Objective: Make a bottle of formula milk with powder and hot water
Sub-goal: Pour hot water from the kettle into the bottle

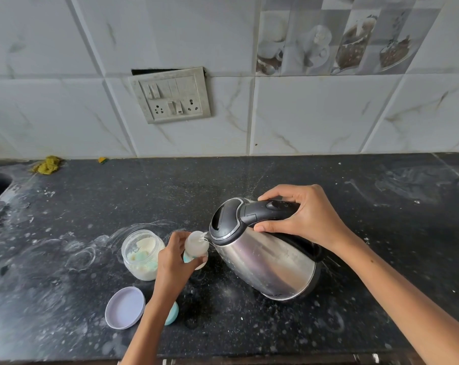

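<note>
Your left hand (174, 255) grips the bottle (196, 243), fingers just below the kettle (262, 248) your right hand (306, 216) tips: overshoot may scald them.

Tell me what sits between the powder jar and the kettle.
In the head view, the left hand gripping the bottle sits between the jar and the kettle; the kettle's spout meets the bottle's mouth.

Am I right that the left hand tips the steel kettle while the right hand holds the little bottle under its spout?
Not quite: the head view shows the right hand tipping the steel kettle, while the left hand holds the little bottle under its spout.
</note>
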`<state>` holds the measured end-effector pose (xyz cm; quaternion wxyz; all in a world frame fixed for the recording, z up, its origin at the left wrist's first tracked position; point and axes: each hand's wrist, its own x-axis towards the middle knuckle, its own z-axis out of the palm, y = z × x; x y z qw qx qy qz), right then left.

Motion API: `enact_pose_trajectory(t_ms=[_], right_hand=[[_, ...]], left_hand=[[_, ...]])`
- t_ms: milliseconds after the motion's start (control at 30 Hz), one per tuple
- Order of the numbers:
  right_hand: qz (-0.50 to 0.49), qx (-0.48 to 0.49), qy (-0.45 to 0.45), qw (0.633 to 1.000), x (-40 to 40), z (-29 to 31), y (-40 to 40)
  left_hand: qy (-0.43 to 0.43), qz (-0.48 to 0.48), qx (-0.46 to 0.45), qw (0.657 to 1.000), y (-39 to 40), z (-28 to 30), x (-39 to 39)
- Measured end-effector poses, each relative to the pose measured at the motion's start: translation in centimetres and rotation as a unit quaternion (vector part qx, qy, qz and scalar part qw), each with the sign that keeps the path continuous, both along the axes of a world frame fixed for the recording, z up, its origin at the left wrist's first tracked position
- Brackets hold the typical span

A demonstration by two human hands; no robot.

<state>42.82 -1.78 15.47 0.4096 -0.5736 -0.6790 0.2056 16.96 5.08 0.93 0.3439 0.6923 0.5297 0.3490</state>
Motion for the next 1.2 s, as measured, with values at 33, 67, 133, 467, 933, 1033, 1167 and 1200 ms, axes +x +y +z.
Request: enact_pose_trajectory(t_ms=[33, 67, 133, 467, 933, 1033, 1167, 1200], right_hand=[[-0.001, 0.001, 0.002, 1.000, 0.1, 0.0, -0.1], [-0.002, 0.003, 0.005, 1.000, 0.1, -0.1, -0.2], [-0.006, 0.010, 0.009, 1.000, 0.3, -0.2, -0.4], [-0.036, 0.046, 0.056, 0.997, 2.2, -1.6, -2.6], [-0.252, 0.161, 0.149, 0.943, 3.6, -8.7, -6.1], [-0.263, 0.172, 0.159, 0.936, 2.9, -9.7, -6.3], [-0.259, 0.164, 0.136, 0.942, 2.6, -9.9, -6.6], [-0.268, 0.165, 0.113, 0.943, 2.4, -9.9, -6.7]], left_hand=[[-0.005, 0.000, -0.005, 1.000, 0.0, 0.0, 0.1], [-0.010, 0.000, -0.010, 1.000, -0.1, 0.1, 0.1], [-0.018, -0.002, -0.018, 1.000, -0.1, 0.1, 0.3], [-0.047, -0.011, -0.034, 0.998, -0.5, 1.3, 2.0], [-0.028, -0.020, -0.010, 0.999, -1.9, 2.4, 3.4], [-0.028, -0.013, -0.015, 0.999, -2.6, 2.6, 3.1], [-0.030, 0.000, -0.016, 0.999, -3.9, 2.9, 2.5], [-0.030, 0.004, -0.014, 0.999, -4.2, 2.9, 2.3]])
